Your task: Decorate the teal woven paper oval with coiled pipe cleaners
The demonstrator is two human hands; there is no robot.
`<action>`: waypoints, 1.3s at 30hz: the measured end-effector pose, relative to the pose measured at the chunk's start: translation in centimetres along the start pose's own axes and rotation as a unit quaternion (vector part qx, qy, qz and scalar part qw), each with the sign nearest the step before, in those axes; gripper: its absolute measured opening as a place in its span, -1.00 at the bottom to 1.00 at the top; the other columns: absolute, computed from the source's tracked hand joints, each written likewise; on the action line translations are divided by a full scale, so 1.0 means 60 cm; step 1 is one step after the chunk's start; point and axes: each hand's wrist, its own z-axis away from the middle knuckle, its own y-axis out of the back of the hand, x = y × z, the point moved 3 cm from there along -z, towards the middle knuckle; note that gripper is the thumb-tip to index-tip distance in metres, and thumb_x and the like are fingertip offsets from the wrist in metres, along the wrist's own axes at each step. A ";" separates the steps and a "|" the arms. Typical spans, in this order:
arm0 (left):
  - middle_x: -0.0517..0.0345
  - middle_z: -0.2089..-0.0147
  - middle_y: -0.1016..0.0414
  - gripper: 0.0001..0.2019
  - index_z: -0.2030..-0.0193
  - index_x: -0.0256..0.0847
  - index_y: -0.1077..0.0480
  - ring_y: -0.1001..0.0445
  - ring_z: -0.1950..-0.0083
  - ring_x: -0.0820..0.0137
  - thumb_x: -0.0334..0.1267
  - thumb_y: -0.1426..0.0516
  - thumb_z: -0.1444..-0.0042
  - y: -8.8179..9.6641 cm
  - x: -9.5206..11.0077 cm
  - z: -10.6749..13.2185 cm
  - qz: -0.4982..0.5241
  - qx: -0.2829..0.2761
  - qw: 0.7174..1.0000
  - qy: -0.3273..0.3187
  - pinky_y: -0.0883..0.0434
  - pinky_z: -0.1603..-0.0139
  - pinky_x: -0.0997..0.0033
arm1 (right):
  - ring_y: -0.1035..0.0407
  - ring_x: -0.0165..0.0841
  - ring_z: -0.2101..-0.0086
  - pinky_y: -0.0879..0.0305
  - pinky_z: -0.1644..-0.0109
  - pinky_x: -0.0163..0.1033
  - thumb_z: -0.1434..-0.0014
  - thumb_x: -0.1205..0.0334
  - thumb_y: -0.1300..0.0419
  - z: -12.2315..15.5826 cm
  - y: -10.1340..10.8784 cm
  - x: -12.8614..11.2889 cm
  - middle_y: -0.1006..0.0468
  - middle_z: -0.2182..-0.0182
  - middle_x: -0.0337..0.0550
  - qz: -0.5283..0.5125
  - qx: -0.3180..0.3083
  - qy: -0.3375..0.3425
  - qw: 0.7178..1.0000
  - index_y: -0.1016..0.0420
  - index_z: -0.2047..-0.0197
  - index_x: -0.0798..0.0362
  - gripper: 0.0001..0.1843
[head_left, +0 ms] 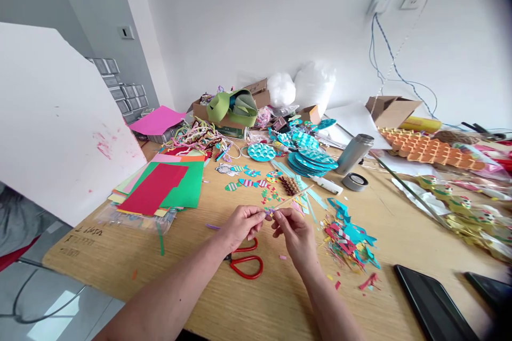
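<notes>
Over the middle of the table, my left hand (245, 222) and my right hand (295, 230) meet fingertip to fingertip, both pinched closed. A small purple strip (269, 213) shows between them. From the same spot a thin wooden stick (295, 197) points up and to the right, at my right fingertips. How strip and stick touch is hidden by my fingers. Red-handled scissors (248, 267) lie under my left wrist. Another purple strip (213, 227) rests left of that wrist. Just beyond my hands are paper fish cutouts (248, 183) and a pine cone (289, 185).
Coloured paper sheets (154, 189) are stacked at left beside a white board (60, 128). Paper scraps (352, 240) lie right of my hands. Behind stand blue paper plates (310, 162), a steel flask (355, 153) and a tape roll (355, 181). A phone (432, 301) lies near right.
</notes>
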 end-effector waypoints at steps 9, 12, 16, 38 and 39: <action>0.33 0.64 -0.10 -0.82 0.33 -0.36 -0.40 0.04 0.67 0.67 -0.27 -0.22 0.02 -0.012 -0.012 0.007 0.227 -0.152 0.953 0.129 0.16 0.69 0.62 | -0.31 -0.43 0.53 -0.29 0.43 -0.32 -0.10 0.08 -0.21 0.002 0.003 0.000 -0.45 0.56 -0.25 -0.128 -0.058 -0.036 0.989 -0.42 0.45 0.05 -0.78; 0.32 0.63 -0.08 -0.84 0.31 -0.38 -0.41 0.03 0.65 0.67 -0.30 -0.21 0.00 -0.012 -0.015 0.008 0.248 -0.156 0.945 0.143 0.17 0.69 0.64 | -0.32 -0.42 0.49 -0.28 0.36 -0.30 -0.10 0.11 -0.22 0.000 0.007 0.001 -0.47 0.55 -0.24 -0.110 -0.059 -0.027 0.992 -0.45 0.43 0.06 -0.80; 0.33 0.63 -0.06 -0.85 0.28 -0.39 -0.41 0.03 0.65 0.66 -0.32 -0.19 -0.02 -0.012 -0.015 0.008 0.261 -0.163 0.940 0.145 0.16 0.70 0.65 | -0.34 -0.38 0.44 -0.29 0.29 -0.26 -0.08 0.10 -0.25 -0.006 0.014 0.002 -0.48 0.53 -0.22 -0.070 -0.046 -0.013 0.996 -0.49 0.41 0.06 -0.81; 0.09 0.42 -0.52 -0.83 0.30 -0.29 -0.51 -0.45 0.42 0.43 -0.25 -0.15 -0.05 -0.015 0.010 0.005 -0.194 0.088 0.968 -0.136 -0.38 0.35 0.50 | -0.30 -0.38 0.56 -0.20 0.49 -0.30 0.07 -0.11 -0.29 -0.006 0.006 0.002 -0.47 0.60 -0.15 0.059 0.001 -0.028 0.998 -0.47 0.48 0.12 -0.59; 0.10 0.44 -0.51 -0.84 0.32 -0.29 -0.51 -0.44 0.42 0.43 -0.26 -0.14 -0.06 -0.014 0.010 0.005 -0.195 0.089 0.967 -0.141 -0.38 0.34 0.50 | -0.29 -0.39 0.57 -0.19 0.50 -0.30 0.09 -0.12 -0.30 -0.007 0.008 0.002 -0.46 0.61 -0.16 0.057 0.007 -0.038 0.998 -0.47 0.49 0.12 -0.59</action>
